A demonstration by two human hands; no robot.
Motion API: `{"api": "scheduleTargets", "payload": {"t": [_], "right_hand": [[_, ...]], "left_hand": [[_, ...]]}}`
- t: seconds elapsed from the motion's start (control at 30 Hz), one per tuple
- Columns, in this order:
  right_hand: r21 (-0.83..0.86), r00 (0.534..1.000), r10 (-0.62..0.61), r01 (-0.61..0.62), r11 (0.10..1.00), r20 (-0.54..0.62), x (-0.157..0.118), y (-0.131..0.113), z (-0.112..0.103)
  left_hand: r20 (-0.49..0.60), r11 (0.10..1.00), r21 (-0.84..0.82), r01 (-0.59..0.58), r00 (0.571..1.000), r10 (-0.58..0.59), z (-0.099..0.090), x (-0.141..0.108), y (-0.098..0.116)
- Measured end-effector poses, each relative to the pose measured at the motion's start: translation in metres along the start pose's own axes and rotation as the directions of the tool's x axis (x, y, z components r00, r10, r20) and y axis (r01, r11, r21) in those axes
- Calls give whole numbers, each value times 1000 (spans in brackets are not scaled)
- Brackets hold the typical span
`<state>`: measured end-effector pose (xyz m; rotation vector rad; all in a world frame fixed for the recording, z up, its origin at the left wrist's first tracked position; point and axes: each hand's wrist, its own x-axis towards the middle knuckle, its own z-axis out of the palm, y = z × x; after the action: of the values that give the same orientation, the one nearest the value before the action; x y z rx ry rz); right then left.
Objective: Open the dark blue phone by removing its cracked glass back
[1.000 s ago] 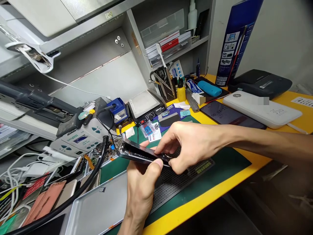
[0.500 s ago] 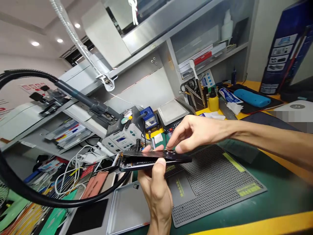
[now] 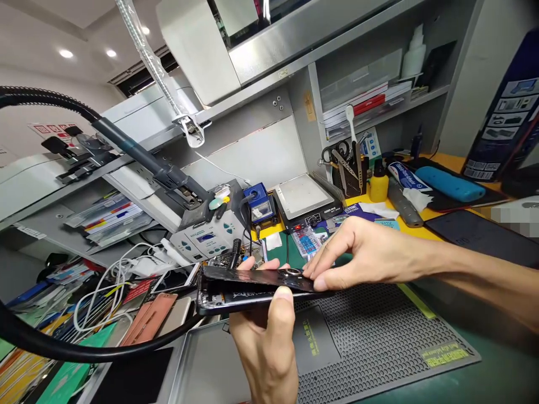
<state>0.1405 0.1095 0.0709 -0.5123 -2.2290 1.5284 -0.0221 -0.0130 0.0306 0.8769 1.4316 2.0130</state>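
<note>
The left hand (image 3: 272, 342) holds a black smartphone (image 3: 221, 307) from below, over the near part of the workspace. Its thumb lies against the phone's near long edge, and the tips of its other fingers show behind the far edge, so the phone is clasped between them. The back cover (image 3: 244, 275) stands raised at the left end, leaving a wedge-shaped gap with inner parts visible, and narrows to the body toward the right.

The right hand (image 3: 364, 255) touches the cover beside the round camera ring (image 3: 292, 272), thumb and fingertips gathered there; whether they pinch or only press, I cannot tell.

Beneath the right hand lies a gray perforated mat (image 3: 379, 331), with a shallow gray tray (image 3: 210, 365) left of the left hand. Behind the phone stand a rework station (image 3: 206, 247), a blue box-shaped unit (image 3: 259, 202) and a heating plate (image 3: 301, 196) with a lit red switch. A yellow bottle (image 3: 378, 188) stands farther right on the yellow tabletop (image 3: 452, 164), near the scissors (image 3: 339, 150).
</note>
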Motion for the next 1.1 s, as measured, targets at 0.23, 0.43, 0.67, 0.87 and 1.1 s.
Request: {"api": "scheduleTargets", "payload": {"t": [0.23,0.43,0.67,0.87,1.1], "right_hand": [[-322,980,-180,145,936,-82,-16,8,5],[-519,941,-337,272,810,-34,-26,5,16],[-706,827,-560,369,605,-48,-27,5,25],[-763,766,-640,377,525,-62,-28,0,31],[-751,701,-704,405,522,-111,-27,8,36]], "left_hand": [[15,996,67,-61,998,60,2,0,-1],[-46,990,128,-65,996,72,10,-8,7],[-94,984,153,-91,990,107,10,-7,4],[-92,994,93,-57,994,66,14,-10,8],[-143,995,85,-54,988,66,15,-12,7]]}}
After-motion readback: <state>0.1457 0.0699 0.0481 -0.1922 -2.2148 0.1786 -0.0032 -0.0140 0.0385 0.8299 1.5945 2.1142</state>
